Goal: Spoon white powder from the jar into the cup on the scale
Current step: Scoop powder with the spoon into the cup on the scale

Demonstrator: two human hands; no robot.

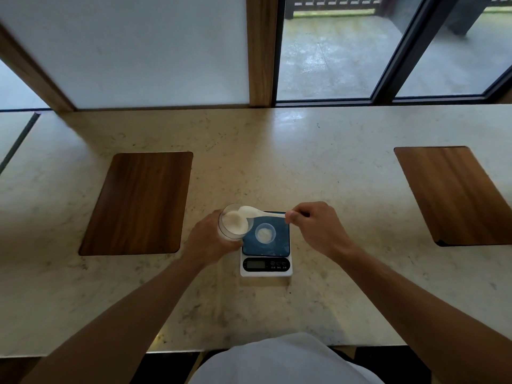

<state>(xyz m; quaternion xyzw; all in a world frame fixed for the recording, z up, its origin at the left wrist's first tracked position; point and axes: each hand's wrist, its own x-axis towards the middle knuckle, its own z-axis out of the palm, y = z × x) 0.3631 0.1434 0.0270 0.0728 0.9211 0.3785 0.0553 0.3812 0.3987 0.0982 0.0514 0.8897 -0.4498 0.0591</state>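
My left hand point(206, 242) grips a clear jar point(234, 223) of white powder, tilted toward the scale with its mouth facing right. My right hand point(315, 228) pinches the handle of a white spoon point(260, 213); the spoon's bowl sits at the jar's mouth over the powder. A small clear cup point(265, 232) with a little white powder in it stands on the blue platform of a white digital scale point(267, 270), just right of the jar and below the spoon's handle.
The marble counter point(277, 162) holds a wooden board point(138, 203) inset at left and another wooden board point(454, 195) at right. Windows and a wooden post point(260, 51) rise behind the counter. The counter's near edge runs just in front of my torso.
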